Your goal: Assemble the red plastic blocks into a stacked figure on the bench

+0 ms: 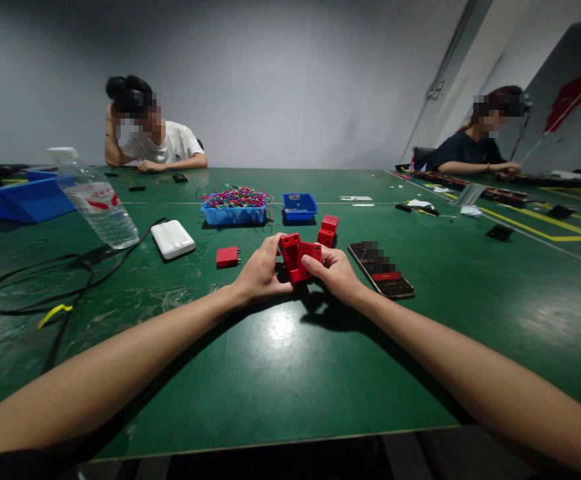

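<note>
Above the middle of the green table, my left hand (263,270) is closed on the side of a red plastic block (289,250) with round holes in its top face. My right hand (339,272) pinches a smaller flat red piece (310,251) between thumb and fingers, held against the block's right side. Whether the two parts are joined I cannot tell. Left of my hands lies a red square piece (227,257) with two short pins pointing right. Another red block (328,231), stepped in shape, rests just behind my right hand.
A phone (381,270) lies right of my hands. Behind stand a blue tray of coloured wires (235,205) and a smaller blue tray (299,208). At left are a white power bank (172,239), a tilted water bottle (95,203) and a black cable (35,312). Two people sit beyond.
</note>
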`<action>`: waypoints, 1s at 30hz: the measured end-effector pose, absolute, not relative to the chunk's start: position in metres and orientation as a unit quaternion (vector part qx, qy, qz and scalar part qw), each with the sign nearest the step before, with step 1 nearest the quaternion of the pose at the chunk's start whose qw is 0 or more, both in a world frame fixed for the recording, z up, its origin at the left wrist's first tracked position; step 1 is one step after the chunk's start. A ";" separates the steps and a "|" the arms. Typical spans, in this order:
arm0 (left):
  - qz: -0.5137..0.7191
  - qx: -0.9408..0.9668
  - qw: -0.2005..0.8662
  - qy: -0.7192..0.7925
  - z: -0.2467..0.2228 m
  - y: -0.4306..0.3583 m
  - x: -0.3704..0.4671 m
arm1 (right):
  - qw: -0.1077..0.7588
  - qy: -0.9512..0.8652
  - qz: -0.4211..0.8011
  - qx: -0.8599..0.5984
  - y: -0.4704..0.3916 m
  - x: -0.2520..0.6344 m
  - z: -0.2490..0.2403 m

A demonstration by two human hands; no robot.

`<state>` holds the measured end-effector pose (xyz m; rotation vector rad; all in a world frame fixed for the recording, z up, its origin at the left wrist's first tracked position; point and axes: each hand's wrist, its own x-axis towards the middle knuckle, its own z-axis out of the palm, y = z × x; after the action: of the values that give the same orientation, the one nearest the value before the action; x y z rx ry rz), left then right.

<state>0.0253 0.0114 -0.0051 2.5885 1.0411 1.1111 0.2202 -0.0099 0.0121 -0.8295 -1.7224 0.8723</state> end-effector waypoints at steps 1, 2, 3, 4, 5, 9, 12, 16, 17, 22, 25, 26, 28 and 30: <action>0.368 0.861 0.070 0.345 -0.005 0.012 0.025 | 0.494 -0.711 0.365 -0.342 -0.010 0.221 0.012; 0.368 0.861 0.071 0.344 -0.005 0.012 0.025 | 0.491 -0.711 0.368 -0.342 -0.009 0.221 0.013; 0.368 0.861 0.072 0.342 -0.006 0.012 0.025 | 0.488 -0.712 0.370 -0.344 -0.009 0.222 0.013; 0.369 0.861 0.074 0.341 -0.006 0.012 0.025 | 0.484 -0.713 0.372 -0.345 -0.009 0.223 0.014; 0.371 0.861 0.076 0.341 -0.006 0.012 0.025 | 0.478 -0.716 0.373 -0.346 -0.009 0.224 0.015; 0.376 0.864 0.075 0.328 -0.005 0.012 0.025 | 0.452 -0.739 0.370 -0.335 -0.007 0.227 0.018; 0.377 0.866 0.070 0.320 -0.005 0.012 0.025 | 0.444 -0.752 0.364 -0.324 -0.006 0.228 0.019; 0.376 0.866 0.070 0.323 -0.005 0.012 0.025 | 0.442 -0.741 0.381 -0.332 -0.006 0.226 0.018; 0.375 0.866 0.069 0.323 -0.005 0.012 0.025 | 0.443 -0.735 0.389 -0.334 -0.006 0.226 0.018; 0.376 0.865 0.072 0.325 -0.003 0.011 0.025 | 0.466 -0.717 0.390 -0.341 -0.008 0.223 0.015; 0.379 0.864 0.075 0.322 -0.003 0.010 0.025 | 0.483 -0.725 0.367 -0.327 -0.009 0.221 0.014; 0.380 0.864 0.075 0.322 -0.003 0.010 0.025 | 0.486 -0.729 0.360 -0.321 -0.009 0.220 0.013; 0.380 0.864 0.074 0.322 -0.003 0.010 0.025 | 0.489 -0.735 0.349 -0.315 -0.009 0.219 0.013; 0.381 0.864 0.073 0.321 -0.004 0.010 0.025 | 0.487 -0.736 0.347 -0.318 -0.009 0.219 0.013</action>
<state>0.0251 0.0104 -0.0036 2.5956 0.9645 1.1441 0.2190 -0.0094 0.0131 -0.7723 -1.7908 0.8430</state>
